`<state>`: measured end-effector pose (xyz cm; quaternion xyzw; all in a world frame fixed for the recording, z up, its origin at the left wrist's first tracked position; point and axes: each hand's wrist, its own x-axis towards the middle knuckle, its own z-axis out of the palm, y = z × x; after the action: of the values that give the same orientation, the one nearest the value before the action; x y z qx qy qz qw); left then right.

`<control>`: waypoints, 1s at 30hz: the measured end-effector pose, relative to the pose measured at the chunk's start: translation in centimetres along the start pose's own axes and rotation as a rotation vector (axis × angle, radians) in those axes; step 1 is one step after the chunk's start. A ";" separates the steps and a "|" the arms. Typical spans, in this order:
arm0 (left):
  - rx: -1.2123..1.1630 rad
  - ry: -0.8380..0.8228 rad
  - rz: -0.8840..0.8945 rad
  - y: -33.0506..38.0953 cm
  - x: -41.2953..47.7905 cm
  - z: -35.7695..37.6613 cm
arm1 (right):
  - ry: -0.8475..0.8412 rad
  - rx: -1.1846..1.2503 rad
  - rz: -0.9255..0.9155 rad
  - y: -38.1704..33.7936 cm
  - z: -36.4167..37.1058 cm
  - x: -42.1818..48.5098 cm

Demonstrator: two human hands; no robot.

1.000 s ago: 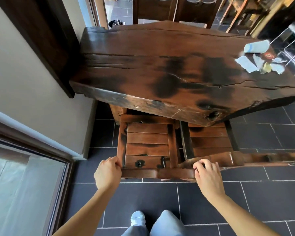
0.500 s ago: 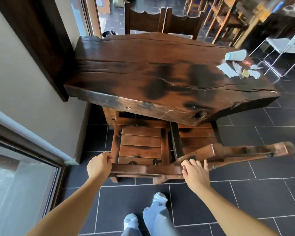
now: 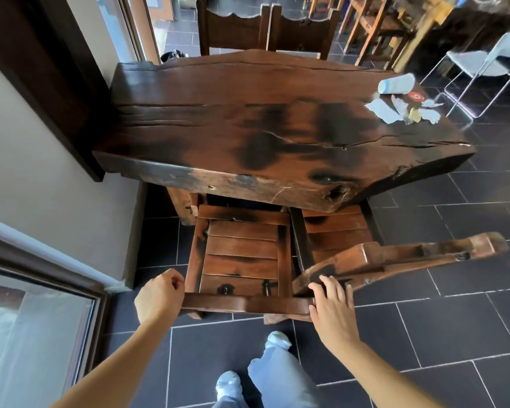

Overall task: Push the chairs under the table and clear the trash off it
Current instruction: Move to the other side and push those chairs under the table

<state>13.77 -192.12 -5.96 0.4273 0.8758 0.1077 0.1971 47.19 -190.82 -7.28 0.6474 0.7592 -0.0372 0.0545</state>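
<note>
Nearest the person, the left hand (image 3: 159,295) sat curled at the left end of the top rail (image 3: 248,306) of a dark-stained, slat-seated wooden chair (image 3: 242,260). Whether its fingers closed on the wood could not be told. The right hand (image 3: 333,307) lay released, fingers spread flat over the rail's right end, where it met a second dark wooden chair (image 3: 409,254). That second chair stood skewed, its back angling off to the right and its seat partly beneath the desk (image 3: 218,128), a thick, glossy live-edge slab of dark wood with cracks and scorched-looking patches.

Judgement: the slat-seated chair was only partly tucked in. The push should run square through both rail ends, low and even, since heavy legs may catch on the grout lines of the dark grey floor tiles (image 3: 424,334). The skewed chair would need straightening first, or the two may bind.

The trash lay at the desk's far right: a pale paper cup (image 3: 396,83) on its side, with torn pale paper scraps (image 3: 382,111) just beside it. Beyond the far edge stood two dark scallop-topped chairs (image 3: 233,30).
</note>
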 end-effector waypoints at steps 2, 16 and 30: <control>0.013 0.016 0.018 0.3 0.5 0.1 | 0.017 -0.020 -0.027 0.2 0.0 0.7; -0.054 -0.037 -0.022 6.8 2.7 2.0 | -0.099 -0.221 -0.062 5.1 -2.1 10.6; 0.482 -0.193 -0.032 7.8 2.9 2.0 | -0.376 0.088 -0.375 8.9 -5.2 12.3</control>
<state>18.53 -185.07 -5.73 0.4564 0.8598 -0.1486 0.1740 53.86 -176.71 -3.61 0.4791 0.8399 -0.1995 0.1586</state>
